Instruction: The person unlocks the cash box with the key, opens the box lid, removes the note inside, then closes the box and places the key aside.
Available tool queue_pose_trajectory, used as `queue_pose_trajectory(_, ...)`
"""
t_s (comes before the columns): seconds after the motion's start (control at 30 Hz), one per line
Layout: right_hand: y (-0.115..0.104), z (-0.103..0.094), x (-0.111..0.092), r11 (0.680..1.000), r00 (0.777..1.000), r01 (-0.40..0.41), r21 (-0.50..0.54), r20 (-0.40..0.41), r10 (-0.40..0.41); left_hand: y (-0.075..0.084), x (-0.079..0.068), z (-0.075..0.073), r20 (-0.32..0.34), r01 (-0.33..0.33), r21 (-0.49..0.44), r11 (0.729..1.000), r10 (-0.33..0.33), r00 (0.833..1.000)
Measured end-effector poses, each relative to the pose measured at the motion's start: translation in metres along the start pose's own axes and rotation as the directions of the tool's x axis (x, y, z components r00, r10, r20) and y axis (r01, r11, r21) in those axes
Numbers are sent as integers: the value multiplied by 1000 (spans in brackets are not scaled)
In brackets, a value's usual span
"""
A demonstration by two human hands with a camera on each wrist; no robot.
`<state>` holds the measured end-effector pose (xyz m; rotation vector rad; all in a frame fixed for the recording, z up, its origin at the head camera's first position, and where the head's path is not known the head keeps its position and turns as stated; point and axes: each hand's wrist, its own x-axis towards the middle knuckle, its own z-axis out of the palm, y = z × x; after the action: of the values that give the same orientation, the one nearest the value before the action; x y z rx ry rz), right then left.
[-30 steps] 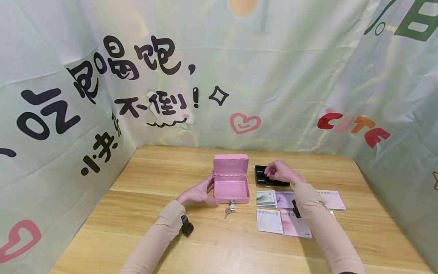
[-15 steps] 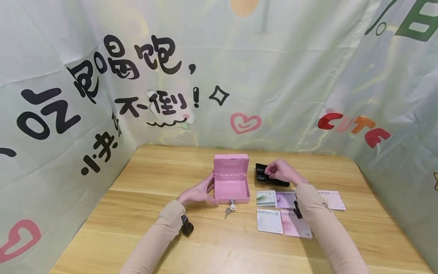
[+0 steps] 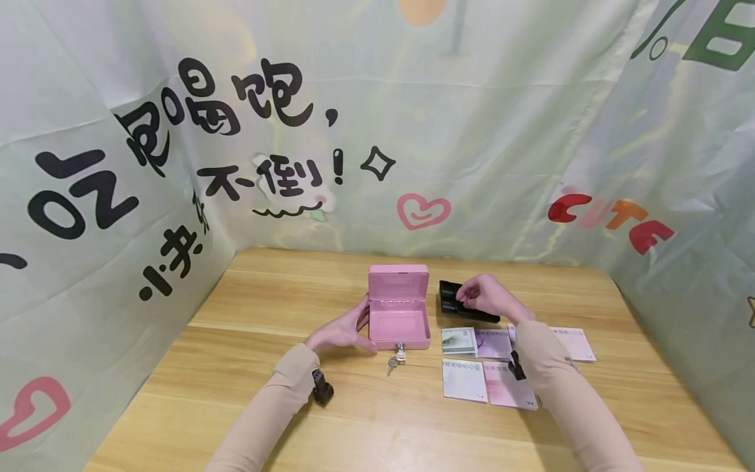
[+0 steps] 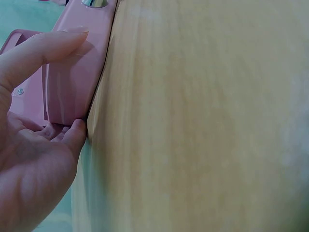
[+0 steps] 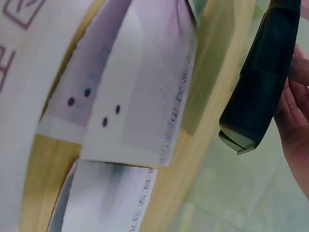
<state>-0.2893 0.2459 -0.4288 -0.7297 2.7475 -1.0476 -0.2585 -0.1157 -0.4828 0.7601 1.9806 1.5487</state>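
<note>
A pink cash box (image 3: 398, 344) stands on the wooden table with its lid (image 3: 398, 285) raised and its inside showing bare. At its left side my left hand (image 3: 339, 330) grips it, thumb on the front wall and the other fingers round the far corner. To the right of the box is a black coin tray (image 3: 449, 303), its left end tipped up. My right hand (image 3: 486, 296) pinches the tray from above; in the right wrist view the fingers (image 5: 294, 104) reach behind the tray's dark side, partly hidden by it.
A small key (image 3: 392, 364) hangs from the lock (image 3: 401, 354) at the box's front. Nearer me than the tray lie several banknote stacks: green (image 3: 459, 341), purple (image 3: 493, 343), pale blue (image 3: 464, 381), pink (image 3: 504, 385) and pale pink (image 3: 579, 344). A printed curtain surrounds the table (image 3: 295, 288).
The coin tray's left end has risen a little, and my right forearm has swung slightly to the right. My left hand and the cash box stay in place.
</note>
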Motion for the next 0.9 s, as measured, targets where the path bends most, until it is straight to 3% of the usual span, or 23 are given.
queue_pose_trajectory(0.57,-22,8,-15,995,995,99,17,21,-100,-1,1,0,2,-9,1,1000,9,1000)
queue_pose_trajectory(0.9,-34,19,-13,990,990,138,-9,34,-138,-3,1,-1,2,-12,23,1000,12,1000)
